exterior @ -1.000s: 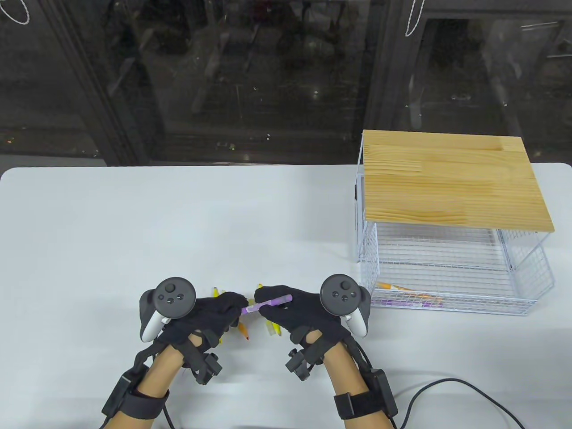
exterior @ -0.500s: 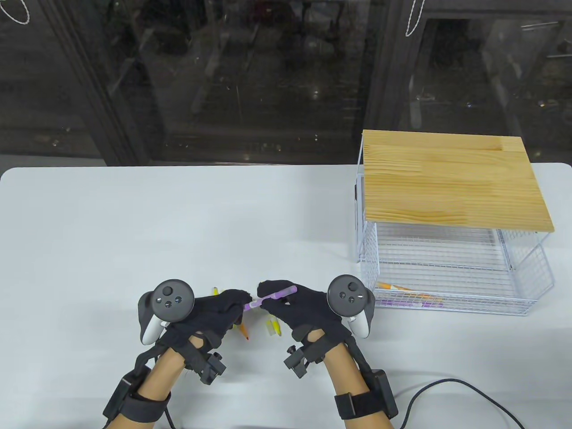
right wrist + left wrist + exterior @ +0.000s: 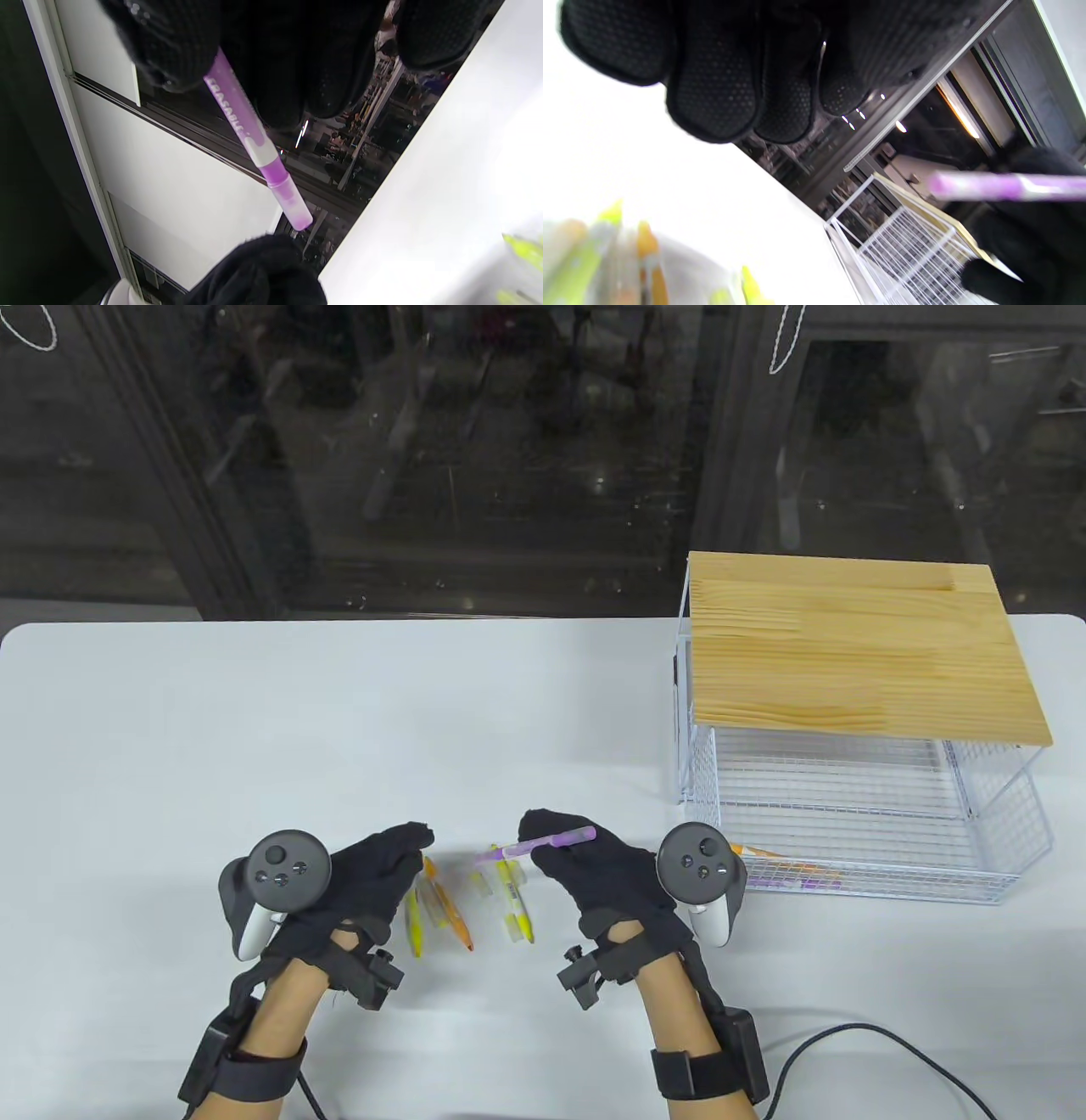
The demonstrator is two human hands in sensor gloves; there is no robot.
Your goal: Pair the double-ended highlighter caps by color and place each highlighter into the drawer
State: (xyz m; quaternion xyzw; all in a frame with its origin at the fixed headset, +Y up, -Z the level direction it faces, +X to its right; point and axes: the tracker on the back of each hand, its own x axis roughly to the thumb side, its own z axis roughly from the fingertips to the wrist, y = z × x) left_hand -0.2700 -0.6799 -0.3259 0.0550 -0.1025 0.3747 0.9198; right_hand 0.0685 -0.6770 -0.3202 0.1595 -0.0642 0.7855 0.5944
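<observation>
Hands parted; right hand point(image 3: 594, 874) grip holds capped purple highlighter point(image 3: 543, 843); left hand point(image 3: 373, 869) grip loose, empty.

White table before dark glass.
The table point(image 3: 339, 712) fills the lower view, its far edge running from 9 to 3 o'clock. Behind, at 12, dark glass panes point(image 3: 475, 458) in black frames show faint reflected light spots.

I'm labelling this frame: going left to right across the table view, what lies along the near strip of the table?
Left hand in a black glove → orange highlighter → yellow highlighter → right hand holding the purple highlighter → white wire drawer.
</observation>
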